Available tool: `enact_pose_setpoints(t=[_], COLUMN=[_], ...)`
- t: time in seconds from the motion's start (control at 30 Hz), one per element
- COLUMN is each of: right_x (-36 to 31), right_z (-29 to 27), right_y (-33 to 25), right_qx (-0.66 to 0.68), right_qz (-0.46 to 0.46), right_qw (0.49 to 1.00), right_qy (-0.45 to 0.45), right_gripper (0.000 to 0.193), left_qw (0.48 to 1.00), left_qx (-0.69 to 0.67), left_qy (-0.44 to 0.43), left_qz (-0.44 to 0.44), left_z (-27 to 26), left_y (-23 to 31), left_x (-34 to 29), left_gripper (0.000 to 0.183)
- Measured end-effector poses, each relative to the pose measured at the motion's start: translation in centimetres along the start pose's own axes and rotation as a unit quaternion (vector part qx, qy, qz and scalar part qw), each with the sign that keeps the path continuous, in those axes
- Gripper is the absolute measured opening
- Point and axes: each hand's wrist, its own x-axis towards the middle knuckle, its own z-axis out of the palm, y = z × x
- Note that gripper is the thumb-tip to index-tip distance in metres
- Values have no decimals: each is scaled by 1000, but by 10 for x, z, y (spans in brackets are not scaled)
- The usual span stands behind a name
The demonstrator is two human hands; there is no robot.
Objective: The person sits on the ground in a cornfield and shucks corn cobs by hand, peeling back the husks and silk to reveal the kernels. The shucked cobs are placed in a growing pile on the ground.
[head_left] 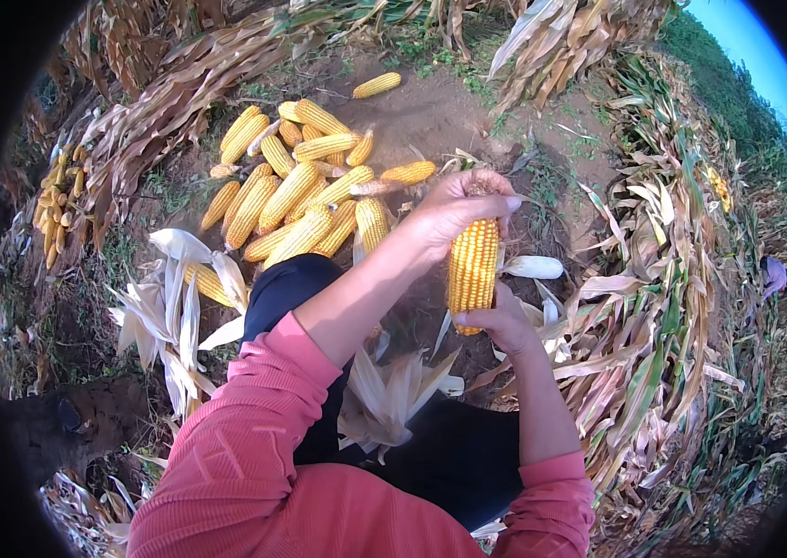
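Between my two hands an ear of corn stands nearly upright, its yellow kernels bare of husk. My left hand is closed around its upper end, where some brown silk shows. Lower down, my right hand grips the bottom end, thumb against the kernels. A white husked piece lies on the ground just right of the ear. Pale loose husks rest between my legs, below the ear. To the left of my left hand is a pile of bare yellow corn ears.
One corn ear lies apart on the soil at the far side. Dry stalks and leaves are heaped along the right. Husks surround another ear at the left. A smaller corn pile sits at the far left.
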Motion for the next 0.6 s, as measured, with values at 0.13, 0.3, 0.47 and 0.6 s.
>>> enact_pose_setpoints(t=[0.13, 0.3, 0.47, 0.6], right_x=[3, 33, 48, 60], right_z=[-11, -44, -42, -36], right_y=[5, 71, 82, 98], right_qx=[-96, -245, -236, -144], right_qz=[106, 264, 296, 209], right_qw=[989, 925, 912, 940], right_qy=[-42, 123, 158, 227], right_gripper=[49, 52, 50, 52], left_qw=[997, 991, 970, 967], left_qx=[8, 100, 227, 242], left_qy=[-9, 35, 49, 48], left_qz=[73, 86, 66, 69], left_z=[-17, -13, -17, -9], left_y=[30, 39, 28, 24], left_x=[-2, 0, 1, -2], left_gripper=[12, 17, 10, 6])
